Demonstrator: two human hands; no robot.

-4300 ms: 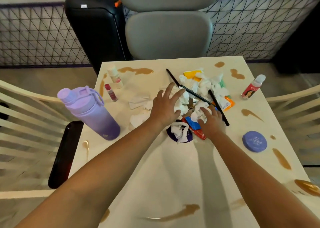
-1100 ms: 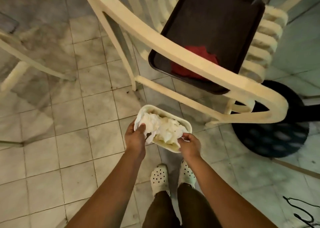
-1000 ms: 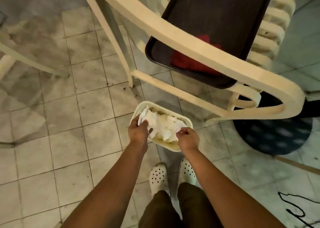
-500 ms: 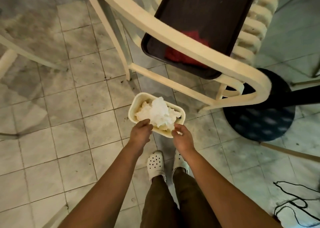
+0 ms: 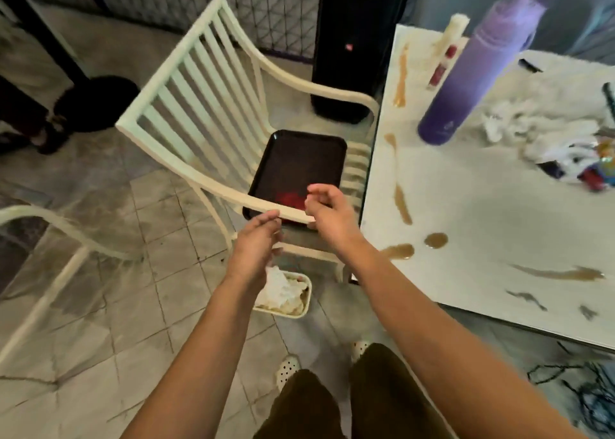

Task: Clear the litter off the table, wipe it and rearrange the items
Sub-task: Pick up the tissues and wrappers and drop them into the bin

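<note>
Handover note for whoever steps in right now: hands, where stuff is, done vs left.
Left hand: empty, fingers relaxed, above the bin.
Right hand: empty, fingers loosely curled, by the chair's armrest.
Small bin on the floor beside the chair holds crumpled tissues.
Dark tray with a red cloth sits on the chair seat.
Table: purple bottle upright, a litter pile at the right, brown spills along the left edge and front.
Done: some tissue binned.
Left: bin the remaining litter, wipe the spills, rearrange the items.
</note>
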